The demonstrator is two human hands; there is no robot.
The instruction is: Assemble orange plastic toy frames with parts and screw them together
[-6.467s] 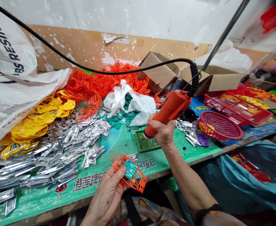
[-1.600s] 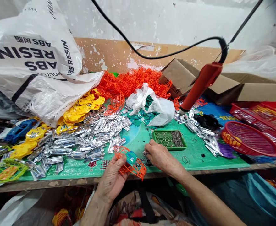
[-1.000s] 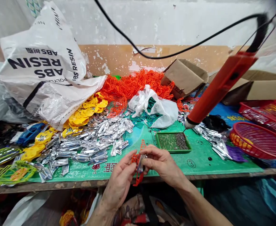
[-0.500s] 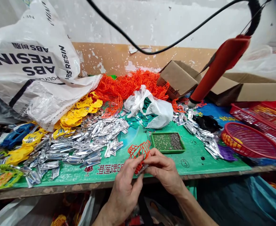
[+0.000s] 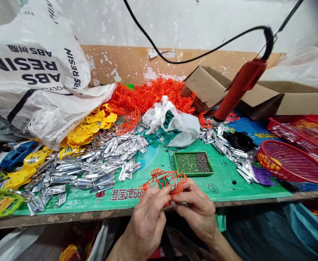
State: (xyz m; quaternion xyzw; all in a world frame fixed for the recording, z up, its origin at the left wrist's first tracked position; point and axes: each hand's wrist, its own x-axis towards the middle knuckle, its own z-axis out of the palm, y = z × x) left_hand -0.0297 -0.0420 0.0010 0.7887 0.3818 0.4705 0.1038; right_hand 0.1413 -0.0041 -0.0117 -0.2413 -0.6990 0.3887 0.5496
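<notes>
Both hands hold an orange openwork plastic frame [image 5: 163, 178] above the front edge of the green table. My left hand [image 5: 148, 217] is closed on the frame's near left side, thumb below and fingers above. My right hand [image 5: 197, 208] pinches its right end. The fingers hide the frame's underside, so I cannot tell whether a metal piece sits there. Just beyond the frame lies a green tray [image 5: 193, 164] with many small screws. To the left spreads a heap of shiny metal plates [image 5: 91, 168].
A red power screwdriver [image 5: 239, 90] hangs from a cable at the right. Behind are a pile of orange frames [image 5: 153, 94], a white plastic bag [image 5: 180, 127] and cardboard boxes [image 5: 206, 88]. Red baskets [image 5: 292, 161] stand right; yellow parts [image 5: 91, 125] and a resin sack [image 5: 39, 79] lie left.
The orange frame has turned and now shows more broadly above my fingers. The grey metal strip seen between my fingertips is now hidden. The hanging screwdriver appears further left and lower.
</notes>
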